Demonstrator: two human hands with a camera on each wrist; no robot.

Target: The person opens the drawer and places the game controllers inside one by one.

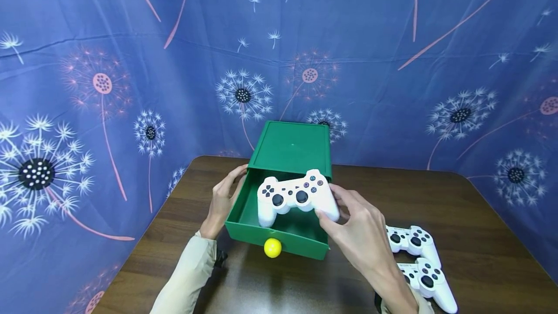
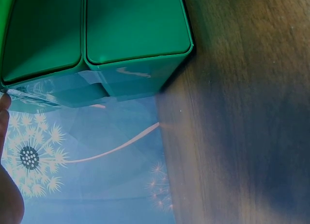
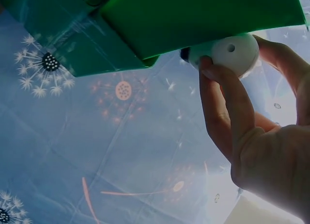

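Observation:
A white game controller (image 1: pixel 294 193) is held over the pulled-out green drawer (image 1: pixel 279 242), its buttons and sticks facing up. My right hand (image 1: pixel 359 229) pinches its right grip between thumb and fingers; in the right wrist view that hand (image 3: pixel 261 112) holds the grip's white end just beyond the drawer wall. The drawer belongs to a green box (image 1: pixel 293 147) and has a round yellow knob (image 1: pixel 272 247). My left hand (image 1: pixel 224 202) rests against the box's left side, near where the drawer emerges. Only a sliver of that hand (image 2: pixel 7 190) shows in the left wrist view.
Two more white controllers (image 1: pixel 416 243) (image 1: pixel 429 282) lie on the brown wooden table (image 1: pixel 479 236) to the right, partly behind my right arm. A blue dandelion-print cloth (image 1: pixel 375 52) hangs behind the table and box.

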